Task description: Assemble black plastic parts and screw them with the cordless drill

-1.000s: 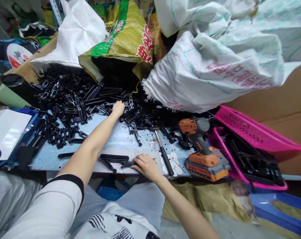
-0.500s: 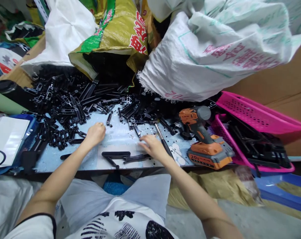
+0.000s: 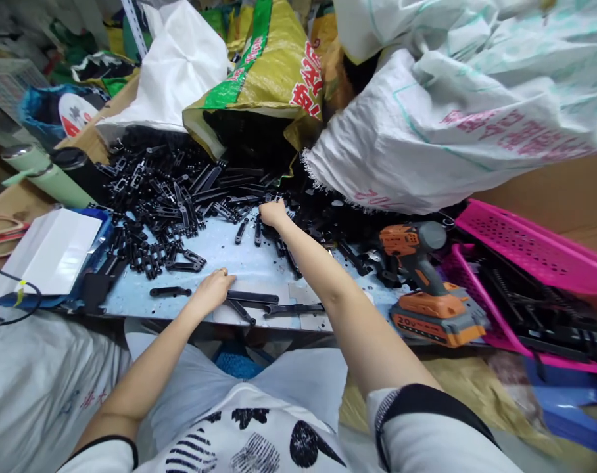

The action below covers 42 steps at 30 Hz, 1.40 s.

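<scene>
My left hand is low over the front of the blue worktop, fingers curled together beside the left end of a flat black bar. Whatever its fingertips hold is hidden. Under that bar a shorter black link slants down, and a dark open-ended wrench lies to the right, partly behind my right forearm. Farther back, my right hand reaches into loose black metal parts; its fingers are bent closed at the pile, and their grip cannot be made out. Two small black links lie just left of it.
An orange cordless power tool stands at the right, beside a pink basket of black parts. White sacks and a yellow-green sack rise behind. At left are a white box, bottles and red-handled scissors.
My right hand has moved away and left, from near the front edge to the back pile. My left hand has come down toward the black bar. The view has shifted left.
</scene>
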{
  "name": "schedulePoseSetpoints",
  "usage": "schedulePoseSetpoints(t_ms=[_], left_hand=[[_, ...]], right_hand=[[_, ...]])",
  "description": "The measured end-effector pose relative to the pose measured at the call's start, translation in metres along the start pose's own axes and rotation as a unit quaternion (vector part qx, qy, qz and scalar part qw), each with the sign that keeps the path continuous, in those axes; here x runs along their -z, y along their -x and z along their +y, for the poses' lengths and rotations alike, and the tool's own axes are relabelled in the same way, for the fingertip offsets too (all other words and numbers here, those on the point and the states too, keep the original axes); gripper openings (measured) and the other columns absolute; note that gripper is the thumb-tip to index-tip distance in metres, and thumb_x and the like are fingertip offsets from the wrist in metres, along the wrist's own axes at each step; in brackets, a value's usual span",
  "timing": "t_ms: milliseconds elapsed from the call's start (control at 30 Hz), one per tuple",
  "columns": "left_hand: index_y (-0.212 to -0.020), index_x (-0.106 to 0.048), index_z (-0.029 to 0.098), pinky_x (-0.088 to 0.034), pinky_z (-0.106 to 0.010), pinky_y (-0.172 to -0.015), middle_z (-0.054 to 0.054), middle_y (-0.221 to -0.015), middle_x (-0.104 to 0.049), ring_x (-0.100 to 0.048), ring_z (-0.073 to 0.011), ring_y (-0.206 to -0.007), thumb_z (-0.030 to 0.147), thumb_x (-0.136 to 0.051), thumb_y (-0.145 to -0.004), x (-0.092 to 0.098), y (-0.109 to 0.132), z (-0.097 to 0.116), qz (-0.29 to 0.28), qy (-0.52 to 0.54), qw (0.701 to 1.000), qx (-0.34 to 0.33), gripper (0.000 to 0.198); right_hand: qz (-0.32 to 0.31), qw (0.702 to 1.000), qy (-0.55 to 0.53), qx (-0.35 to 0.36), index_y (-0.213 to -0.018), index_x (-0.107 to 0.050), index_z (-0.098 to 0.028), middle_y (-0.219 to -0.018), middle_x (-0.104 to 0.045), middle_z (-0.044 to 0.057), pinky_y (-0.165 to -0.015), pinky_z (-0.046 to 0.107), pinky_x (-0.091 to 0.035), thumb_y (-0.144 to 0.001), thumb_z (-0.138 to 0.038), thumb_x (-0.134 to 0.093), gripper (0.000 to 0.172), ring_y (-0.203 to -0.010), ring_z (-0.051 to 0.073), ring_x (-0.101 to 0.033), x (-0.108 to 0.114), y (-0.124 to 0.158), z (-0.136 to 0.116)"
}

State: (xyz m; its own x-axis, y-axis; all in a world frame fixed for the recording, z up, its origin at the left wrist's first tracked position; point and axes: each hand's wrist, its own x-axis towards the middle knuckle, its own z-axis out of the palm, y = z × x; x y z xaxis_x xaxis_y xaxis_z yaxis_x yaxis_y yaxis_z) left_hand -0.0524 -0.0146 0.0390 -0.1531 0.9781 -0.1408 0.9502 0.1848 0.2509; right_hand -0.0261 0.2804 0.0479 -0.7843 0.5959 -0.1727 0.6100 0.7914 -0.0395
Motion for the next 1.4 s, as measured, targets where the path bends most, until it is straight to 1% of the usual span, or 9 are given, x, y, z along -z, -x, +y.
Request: schedulePoseSetpoints(t_ms=[100,167,267,433,667,867,1000,1233,1400], left_hand=[[-0.096,-0.063,0.017,-0.047,-0.03,-0.076,-0.009,-0.094,-0.058,-0.06,-0.0193,-0.083,0.01,-0.042,-0.084,-0.004,0.003,-0.007,0.01,0.042,0.999,0.023,0.024],[-0.094,-0.062,0.016,-0.049,-0.032,-0.079,-0.009,-0.095,-0.06,-0.061,-0.019,-0.084,0.012,-0.045,-0.084,-0.006,0.008,-0.011,0.095,0.106,0.989,0.048,0.02],[-0.093,-0.062,0.016,-0.052,-0.032,-0.078,-0.007,-0.09,-0.065,-0.063,-0.0175,-0.081,0.024,-0.052,-0.084,-0.015,0.02,-0.013,0.23,0.287,0.926,0.087,0.016],[-0.095,-0.066,0.014,-0.055,-0.031,-0.074,-0.007,-0.087,-0.069,-0.066,-0.0169,-0.077,0.036,-0.059,-0.081,-0.034,0.038,-0.002,0.28,0.46,0.832,0.133,0.027],[-0.095,-0.066,0.017,-0.052,-0.033,-0.08,-0.008,-0.094,-0.07,-0.065,-0.0182,-0.086,0.029,-0.053,-0.088,-0.019,0.051,0.01,0.296,0.269,0.915,0.048,0.019],[-0.114,-0.059,0.014,-0.046,-0.043,-0.087,-0.018,-0.11,-0.064,-0.058,-0.027,-0.108,0.025,-0.037,-0.095,-0.03,0.051,0.018,0.217,0.055,0.974,-0.017,0.031],[-0.115,-0.058,0.012,-0.045,-0.041,-0.082,-0.019,-0.114,-0.063,-0.06,-0.0265,-0.105,0.019,-0.034,-0.095,-0.039,0.049,0.011,0.199,-0.01,0.977,-0.075,0.032],[-0.117,-0.057,0.014,-0.036,-0.047,-0.094,-0.014,-0.113,-0.064,-0.055,-0.0282,-0.112,0.023,-0.046,-0.091,-0.037,0.049,0.015,0.3,-0.07,0.946,-0.102,0.03],[-0.125,-0.052,0.012,-0.029,-0.048,-0.104,-0.015,-0.126,-0.057,-0.047,-0.0282,-0.123,0.031,-0.044,-0.092,-0.036,0.032,0.039,0.201,-0.068,0.953,-0.215,0.038]], right_hand=[[0.006,1.0,0.007,-0.001,-0.106,-0.061,-0.005,-0.107,-0.063,0.023,-0.094,0.044,-0.028,-0.085,-0.013,-0.045,0.028,-0.101,0.029,-0.057,-0.005,0.011,-0.012],[0.028,1.0,0.004,-0.005,-0.114,-0.056,-0.005,-0.111,-0.061,0.023,-0.091,0.041,-0.032,-0.088,-0.014,-0.04,0.032,-0.102,0.029,-0.057,-0.004,0.024,-0.014],[0.101,0.993,-0.057,0.034,-0.119,-0.052,-0.01,-0.113,-0.059,0.017,-0.086,0.034,-0.037,-0.092,-0.021,-0.036,0.033,-0.102,0.025,-0.055,-0.001,0.056,-0.012],[0.159,0.953,-0.23,0.116,-0.103,-0.063,-0.016,-0.1,-0.059,0.01,-0.081,0.028,-0.043,-0.09,-0.027,-0.042,0.026,-0.09,0.018,-0.057,-0.004,0.131,-0.006],[0.116,0.924,-0.352,0.093,-0.088,-0.063,-0.017,-0.081,-0.065,0.005,-0.071,0.029,-0.048,-0.083,-0.037,-0.056,0.022,-0.073,0.016,-0.06,-0.008,0.215,0.002],[0.054,0.931,-0.335,0.133,-0.078,-0.063,-0.016,-0.077,-0.065,0.004,-0.067,0.025,-0.047,-0.084,-0.029,-0.057,0.015,-0.069,0.014,-0.06,-0.008,0.248,0.0],[0.048,0.953,-0.257,0.154,-0.079,-0.064,-0.015,-0.08,-0.063,0.005,-0.067,0.024,-0.045,-0.086,-0.02,-0.054,0.012,-0.071,0.014,-0.06,-0.011,0.256,-0.005],[0.011,0.966,-0.129,0.225,-0.079,-0.064,-0.014,-0.082,-0.062,0.007,-0.067,0.022,-0.041,-0.088,-0.013,-0.051,0.016,-0.074,0.014,-0.06,-0.001,0.262,-0.012],[0.009,0.969,-0.085,0.23,-0.081,-0.065,-0.014,-0.083,-0.063,0.007,-0.065,0.023,-0.04,-0.086,-0.012,-0.053,0.014,-0.072,0.014,-0.059,-0.006,0.255,-0.013]])
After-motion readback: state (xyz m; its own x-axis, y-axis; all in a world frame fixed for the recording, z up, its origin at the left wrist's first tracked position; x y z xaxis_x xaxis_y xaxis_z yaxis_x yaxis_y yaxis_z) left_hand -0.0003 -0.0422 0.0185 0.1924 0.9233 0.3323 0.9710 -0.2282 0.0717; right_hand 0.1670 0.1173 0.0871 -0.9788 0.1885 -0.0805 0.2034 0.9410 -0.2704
